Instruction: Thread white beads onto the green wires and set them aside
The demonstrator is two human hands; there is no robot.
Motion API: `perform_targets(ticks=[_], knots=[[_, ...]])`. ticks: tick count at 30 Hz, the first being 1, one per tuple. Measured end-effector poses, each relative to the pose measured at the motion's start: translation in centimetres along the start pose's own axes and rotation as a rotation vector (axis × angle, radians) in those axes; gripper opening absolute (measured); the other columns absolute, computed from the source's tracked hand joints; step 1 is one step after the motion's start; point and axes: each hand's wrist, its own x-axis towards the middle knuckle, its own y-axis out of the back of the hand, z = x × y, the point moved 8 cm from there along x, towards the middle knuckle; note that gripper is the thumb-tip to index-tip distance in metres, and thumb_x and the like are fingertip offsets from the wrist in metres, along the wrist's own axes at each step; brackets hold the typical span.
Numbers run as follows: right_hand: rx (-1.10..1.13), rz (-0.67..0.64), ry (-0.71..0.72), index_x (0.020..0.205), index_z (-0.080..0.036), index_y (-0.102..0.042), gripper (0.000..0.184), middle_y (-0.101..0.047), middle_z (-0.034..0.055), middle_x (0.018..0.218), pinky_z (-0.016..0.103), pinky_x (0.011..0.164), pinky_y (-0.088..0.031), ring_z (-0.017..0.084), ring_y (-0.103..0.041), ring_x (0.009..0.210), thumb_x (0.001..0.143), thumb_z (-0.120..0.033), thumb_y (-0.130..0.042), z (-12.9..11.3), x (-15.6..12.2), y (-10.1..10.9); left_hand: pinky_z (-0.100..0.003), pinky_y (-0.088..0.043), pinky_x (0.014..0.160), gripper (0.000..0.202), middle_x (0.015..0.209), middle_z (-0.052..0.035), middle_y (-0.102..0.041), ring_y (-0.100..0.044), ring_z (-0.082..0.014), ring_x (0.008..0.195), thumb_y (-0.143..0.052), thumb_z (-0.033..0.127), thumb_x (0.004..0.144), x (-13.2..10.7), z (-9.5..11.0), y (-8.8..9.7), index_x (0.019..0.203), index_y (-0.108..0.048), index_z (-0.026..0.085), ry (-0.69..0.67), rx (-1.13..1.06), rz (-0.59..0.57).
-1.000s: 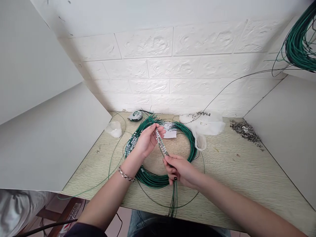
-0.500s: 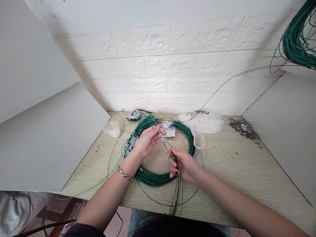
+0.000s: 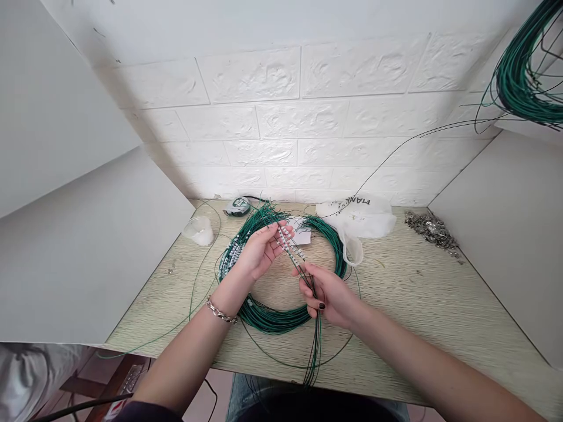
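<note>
On my head view, the bare left hand (image 3: 264,252) has its grip pinched between thumb and forefinger on the upper part of a slim bundle of thin green and black wires (image 3: 315,340), its other fingers loosely curled and spread apart. My right hand (image 3: 329,294) has its grip pressed together around the same strands lower down, with small white beads (image 3: 287,241) showing along the stretch between the two grips. Below the right grip the strands hang toward the near edge of the pale wood-grain surface (image 3: 417,328). A large round coil of green wire (image 3: 275,321) lies beneath both hands.
</note>
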Motion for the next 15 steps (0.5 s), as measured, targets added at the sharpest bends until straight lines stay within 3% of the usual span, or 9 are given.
perform_targets(ticks=[7,15], knots=[[-0.039,0.052,0.027,0.083,-0.018,-0.048,0.020,-0.031,-0.0087,0.046,0.014,0.028,-0.027,0.002,-0.018,0.030,0.083,-0.036,-0.039,-0.28,-0.03,0.26,-0.023,-0.051,0.065,0.022,0.088,-0.0091,-0.065,-0.061,-0.0158,0.081,-0.046,0.025,0.082,0.00,-0.15,-0.08,0.091,-0.060,0.011,0.024,0.006,0.008],[-0.196,0.099,0.051,0.085,-0.018,-0.045,0.025,-0.030,-0.0104,0.046,0.014,0.027,-0.028,0.001,-0.020,0.030,0.076,-0.042,-0.048,-0.39,0.14,0.65,-0.020,-0.050,0.064,0.015,0.086,-0.0065,-0.065,-0.062,-0.0125,0.076,-0.051,0.012,0.077,-0.20,-0.08,-0.07,0.090,-0.060,0.011,0.001,0.018,0.016]])
